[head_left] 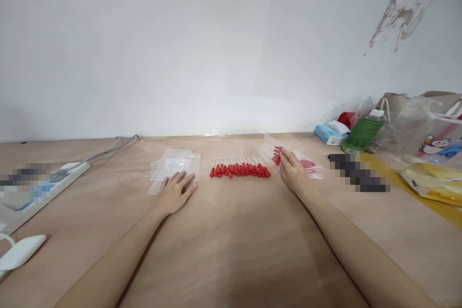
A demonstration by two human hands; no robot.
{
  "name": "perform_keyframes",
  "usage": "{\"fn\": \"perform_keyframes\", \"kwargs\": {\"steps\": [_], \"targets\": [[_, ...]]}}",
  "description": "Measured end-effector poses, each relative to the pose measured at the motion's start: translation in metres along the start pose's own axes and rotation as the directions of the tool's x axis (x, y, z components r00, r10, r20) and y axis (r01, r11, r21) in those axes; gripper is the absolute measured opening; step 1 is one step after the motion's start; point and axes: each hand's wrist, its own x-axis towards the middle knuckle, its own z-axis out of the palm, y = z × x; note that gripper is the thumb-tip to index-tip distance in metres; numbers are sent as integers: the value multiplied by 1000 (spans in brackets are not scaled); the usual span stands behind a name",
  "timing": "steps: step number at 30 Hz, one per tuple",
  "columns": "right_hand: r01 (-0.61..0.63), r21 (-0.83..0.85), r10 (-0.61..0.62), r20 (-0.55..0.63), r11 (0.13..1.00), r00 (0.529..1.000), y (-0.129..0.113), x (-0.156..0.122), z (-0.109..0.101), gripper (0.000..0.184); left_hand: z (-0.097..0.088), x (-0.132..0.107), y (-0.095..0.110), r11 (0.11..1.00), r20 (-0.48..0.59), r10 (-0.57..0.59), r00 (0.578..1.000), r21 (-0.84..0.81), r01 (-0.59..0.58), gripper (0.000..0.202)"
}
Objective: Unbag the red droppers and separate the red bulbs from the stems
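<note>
My left hand (177, 192) lies with spread fingers on the near part of a stack of clear zip bags (175, 163). Between my hands runs a row of thin pale sticks with red tips (240, 170), the red ends toward me. At the right, my right hand (293, 169) pinches a clear zip bag (270, 143) with red-tipped sticks inside. It is over more zip bags (309, 164) that show red contents. My right fingers partly cover the held bag.
At the left lie a white power strip (77, 169) with a grey cable (108, 150) and a white plug-like object (27, 252). On the right stand a blue tissue pack (329, 134), a green bottle (363, 132), a plastic bag (407, 125) and yellow packaging (433, 180). A wall rises behind.
</note>
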Motion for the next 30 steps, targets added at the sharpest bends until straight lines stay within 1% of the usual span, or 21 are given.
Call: {"fn": "perform_keyframes", "kwargs": {"steps": [2,4,5,7,10,12,13,14,16,17,18,19,21,22,23,24,25,26,27,28,30], "targets": [[-55,13,55,-51,998,997,-1,2,-2,42,0,-1,0,1000,-3,-3,1000,-11,3,49],[-106,36,110,-125,994,986,-3,7,-10,41,0,-2,1,1000,-41,-8,999,-20,8,50],[-133,54,140,-167,990,976,-5,11,-16,40,0,-2,2,1000,-84,-10,996,-15,9,51],[-176,103,197,-244,979,950,-14,21,-30,38,-2,-4,4,1000,-206,0,978,13,3,52],[-205,227,270,-307,952,913,-40,35,-54,36,-6,-6,9,999,-385,42,922,35,-31,49],[-170,366,289,-301,915,909,-64,38,-64,34,-8,-9,13,996,-456,72,887,-6,-84,48],[-162,442,307,-280,882,910,-78,36,-67,32,-10,-11,15,991,-479,92,873,-41,-127,48],[-138,511,294,-238,848,926,-92,33,-68,30,-11,-13,18,979,-495,121,860,-84,-186,48],[-85,648,210,-118,757,971,-117,23,-66,28,-14,-17,23,926,-516,181,837,-196,-322,52],[-66,702,145,-54,709,988,-128,17,-64,29,-15,-20,27,884,-516,203,832,-268,-382,53],[-50,742,108,-30,668,994,-137,10,-62,27,-17,-23,32,836,-501,221,836,-345,-427,54],[-57,776,64,22,628,998,-144,5,-59,27,-19,-26,37,789,-468,239,851,-417,-451,53],[-70,833,-58,121,549,991,-152,-4,-56,27,-23,-33,50,727,-338,299,892,-526,-442,47],[-84,852,-125,172,517,977,-153,-6,-55,27,-25,-37,57,715,-255,342,905,-554,-426,43],[-97,863,-188,215,495,958,-153,-8,-55,26,-26,-40,64,711,-172,391,904,-568,-415,41],[-110,867,-237,252,485,938,-152,-9,-55,27,-26,-44,70,700,-109,442,890,-578,-418,44],[-125,863,-261,282,489,923,-151,-10,-55,28,-25,-47,75,688,-64,492,868,-583,-433,50],[-146,850,-257,311,507,915,-149,-10,-55,31,-23,-49,78,674,-32,534,845,-586,-449,59],[-175,825,-218,337,538,916,-148,-11,-54,33,-21,-51,81,666,-13,561,828,-586,-461,67],[-216,785,-144,361,580,921,-147,-12,-53,32,-19,-52,82,669,3,571,821,-582,-463,72],[-325,676,31,408,662,912,-147,-13,-51,21,-15,-52,81,690,23,553,833,-574,-442,76]]}}
